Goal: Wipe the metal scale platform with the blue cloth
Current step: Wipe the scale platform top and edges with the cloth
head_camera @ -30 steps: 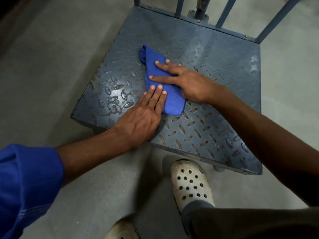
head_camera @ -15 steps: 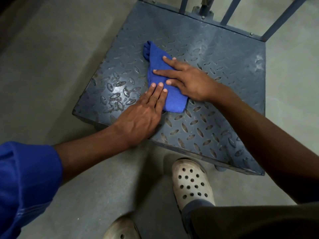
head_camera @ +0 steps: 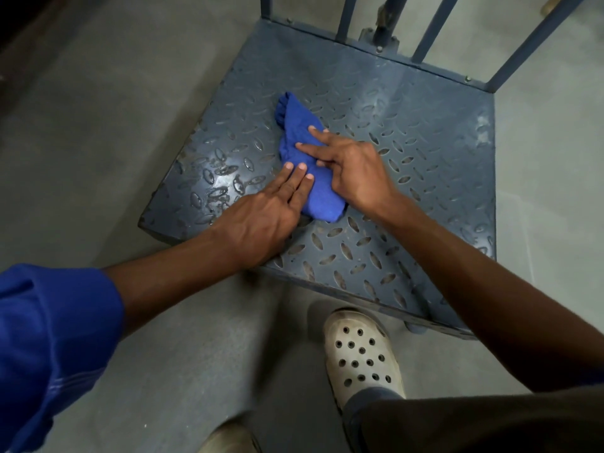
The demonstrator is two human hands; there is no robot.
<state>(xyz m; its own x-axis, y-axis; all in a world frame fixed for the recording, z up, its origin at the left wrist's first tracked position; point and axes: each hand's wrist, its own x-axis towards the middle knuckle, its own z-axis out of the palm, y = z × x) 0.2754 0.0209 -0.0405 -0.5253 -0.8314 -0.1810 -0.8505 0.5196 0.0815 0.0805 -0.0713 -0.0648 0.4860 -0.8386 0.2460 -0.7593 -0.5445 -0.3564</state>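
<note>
**On the metal scale platform [head_camera: 408,165], both hands press the blue cloth [head_camera: 322,201]**

Left of the platform's middle, the folded cloth lies flat on the tread plate. The left hand [head_camera: 261,220] lies flat, fingers straight and together, with its tips on the cloth's near-left edge. The right hand [head_camera: 356,171] presses from the right, two fingers stretched apart across it. A white clog [head_camera: 362,351] stands just beside the near edge.

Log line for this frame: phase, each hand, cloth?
phase: wiping | left hand: fingers straight, tips on blue cloth | right hand: fingers spread, pressing blue cloth | blue cloth: bunched, lying on metal scale platform
</note>
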